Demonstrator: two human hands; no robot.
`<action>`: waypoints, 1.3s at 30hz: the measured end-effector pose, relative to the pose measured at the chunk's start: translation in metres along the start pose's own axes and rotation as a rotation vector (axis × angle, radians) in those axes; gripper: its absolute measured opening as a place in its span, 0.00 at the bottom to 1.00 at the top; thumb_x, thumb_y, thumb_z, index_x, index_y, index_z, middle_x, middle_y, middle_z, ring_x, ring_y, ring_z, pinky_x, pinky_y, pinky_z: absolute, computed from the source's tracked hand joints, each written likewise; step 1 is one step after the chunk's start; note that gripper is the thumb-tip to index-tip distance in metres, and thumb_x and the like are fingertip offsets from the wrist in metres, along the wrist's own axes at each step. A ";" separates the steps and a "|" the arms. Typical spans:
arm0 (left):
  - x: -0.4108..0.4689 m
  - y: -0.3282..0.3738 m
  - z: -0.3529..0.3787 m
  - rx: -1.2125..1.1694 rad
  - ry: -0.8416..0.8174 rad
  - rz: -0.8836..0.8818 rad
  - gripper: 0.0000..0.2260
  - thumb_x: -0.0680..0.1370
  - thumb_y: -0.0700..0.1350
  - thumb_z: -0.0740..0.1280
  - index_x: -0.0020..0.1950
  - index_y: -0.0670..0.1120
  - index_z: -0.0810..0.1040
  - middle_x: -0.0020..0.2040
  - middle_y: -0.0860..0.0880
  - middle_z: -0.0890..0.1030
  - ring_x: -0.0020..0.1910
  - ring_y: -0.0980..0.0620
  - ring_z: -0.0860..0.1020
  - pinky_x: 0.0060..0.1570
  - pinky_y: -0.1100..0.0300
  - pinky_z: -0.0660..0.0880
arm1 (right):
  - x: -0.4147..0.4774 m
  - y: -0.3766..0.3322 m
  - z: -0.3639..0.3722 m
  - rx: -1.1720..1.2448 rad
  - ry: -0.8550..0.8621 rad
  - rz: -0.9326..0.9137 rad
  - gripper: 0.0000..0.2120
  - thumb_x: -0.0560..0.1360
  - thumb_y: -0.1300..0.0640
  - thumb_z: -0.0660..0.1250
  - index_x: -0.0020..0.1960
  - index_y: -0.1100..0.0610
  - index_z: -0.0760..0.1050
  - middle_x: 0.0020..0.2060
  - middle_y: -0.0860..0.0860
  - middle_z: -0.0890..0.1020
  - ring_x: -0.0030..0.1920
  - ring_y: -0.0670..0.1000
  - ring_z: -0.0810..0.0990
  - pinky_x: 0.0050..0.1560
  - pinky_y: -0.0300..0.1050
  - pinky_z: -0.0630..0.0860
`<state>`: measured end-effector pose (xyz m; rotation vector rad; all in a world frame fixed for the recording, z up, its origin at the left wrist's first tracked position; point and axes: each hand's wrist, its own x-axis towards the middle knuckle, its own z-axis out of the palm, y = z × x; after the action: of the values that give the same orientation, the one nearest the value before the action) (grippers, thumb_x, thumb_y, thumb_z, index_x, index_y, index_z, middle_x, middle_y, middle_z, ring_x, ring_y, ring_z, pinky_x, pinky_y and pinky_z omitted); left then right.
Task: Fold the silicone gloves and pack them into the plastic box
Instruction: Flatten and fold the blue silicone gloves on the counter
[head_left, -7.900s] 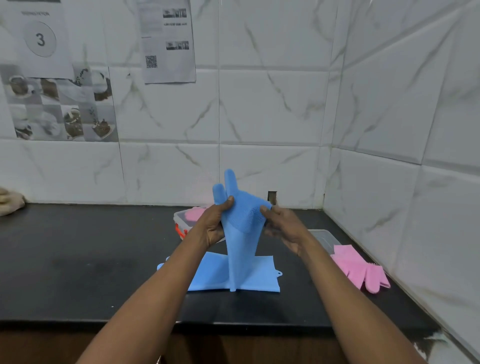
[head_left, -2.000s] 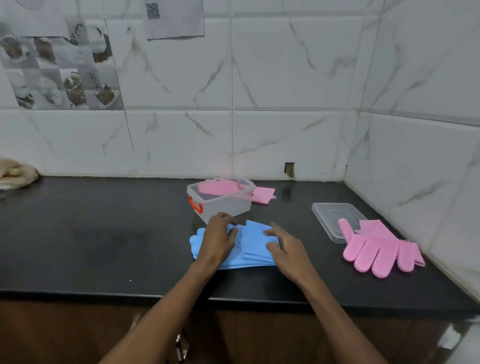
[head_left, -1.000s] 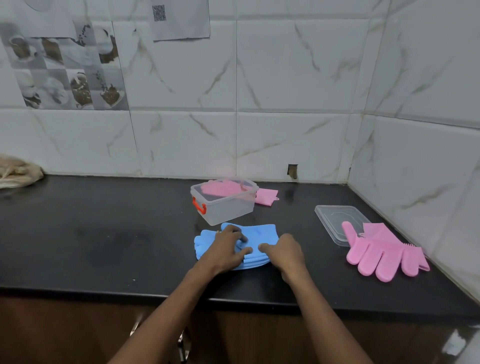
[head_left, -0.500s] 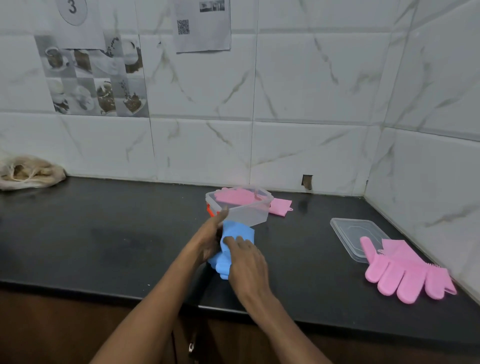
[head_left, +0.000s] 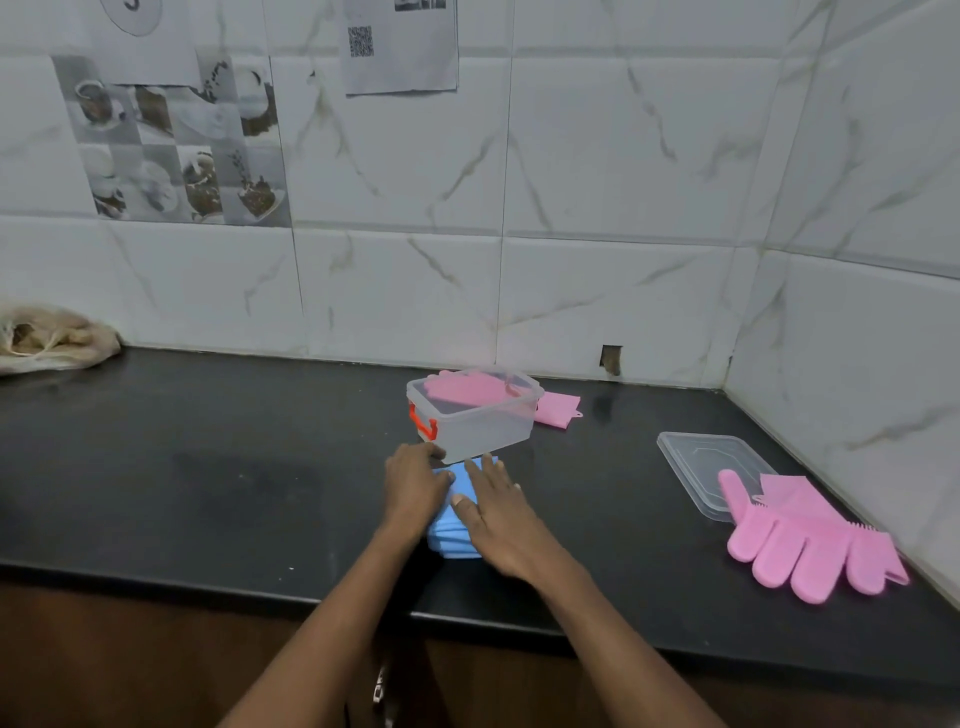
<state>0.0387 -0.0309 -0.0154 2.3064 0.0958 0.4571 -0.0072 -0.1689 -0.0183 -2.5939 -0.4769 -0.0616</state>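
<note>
Both hands (head_left: 415, 486) flat, folded blue gloves (head_left: 457, 535) beneath (countertop).

Soft, even, rather dim indoor light, its source unclear; the black counter (head_left: 208, 467) shows a faint sheen and pale reflections near the wall tiles (head_left: 623, 182); shadows weak; tile lines bow toward the edges; detail slightly soft throughout.

Left hand (head_left: 415, 480) and right hand (head_left: 498, 519) flat on folded blue gloves (head_left: 451, 540).

QR code (head_left: 360, 41) on wall paper sheet (head_left: 401, 47), small print unreadable
</note>
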 end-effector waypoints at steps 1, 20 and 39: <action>0.001 -0.004 -0.003 -0.020 -0.019 -0.012 0.15 0.71 0.40 0.72 0.58 0.42 0.82 0.56 0.45 0.83 0.57 0.46 0.80 0.56 0.58 0.73 | 0.002 0.001 0.003 -0.041 -0.051 -0.004 0.28 0.82 0.45 0.47 0.79 0.52 0.47 0.79 0.53 0.44 0.79 0.53 0.40 0.77 0.55 0.44; -0.021 -0.019 -0.018 -0.214 -0.007 -0.193 0.21 0.80 0.43 0.62 0.74 0.40 0.67 0.69 0.40 0.74 0.67 0.43 0.73 0.65 0.54 0.67 | 0.028 -0.020 -0.013 1.003 0.138 0.579 0.20 0.72 0.62 0.71 0.61 0.64 0.69 0.56 0.59 0.79 0.52 0.60 0.81 0.43 0.58 0.82; 0.030 -0.065 -0.040 0.280 -0.192 0.330 0.27 0.69 0.25 0.62 0.64 0.44 0.80 0.67 0.43 0.77 0.67 0.45 0.75 0.66 0.56 0.67 | 0.058 -0.048 0.040 0.053 0.118 0.282 0.19 0.81 0.55 0.53 0.70 0.58 0.67 0.70 0.64 0.65 0.69 0.64 0.65 0.71 0.58 0.62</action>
<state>0.0571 0.0482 -0.0271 2.6411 -0.3395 0.4030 0.0285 -0.0920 -0.0238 -2.5615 -0.0677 -0.1043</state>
